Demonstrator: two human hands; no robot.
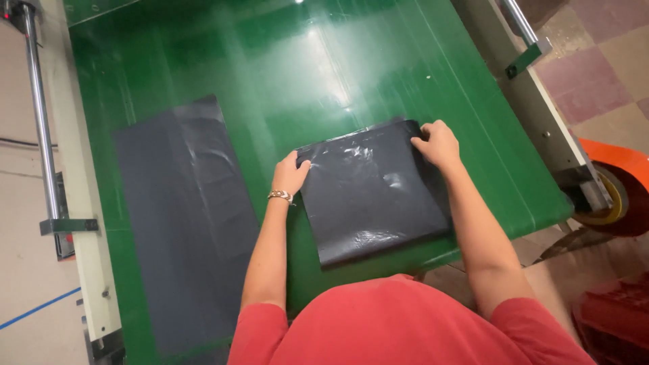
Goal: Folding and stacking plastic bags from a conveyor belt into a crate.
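A folded black plastic bag (372,196) lies on the green conveyor belt (304,67) near its front edge. My left hand (289,174), with a bracelet at the wrist, pinches the bag's upper left corner. Over at the upper right corner, my right hand (438,143) grips the folded edge. The bag looks glossy and slightly creased. A second black plastic bag (186,223), long and laid out flat, rests on the belt to the left, apart from both hands.
A metal rail (40,115) runs along the belt's left frame. On the right is a beige frame (554,135) with a rod, then an orange roll (618,182) and tiled floor. My red shirt fills the bottom.
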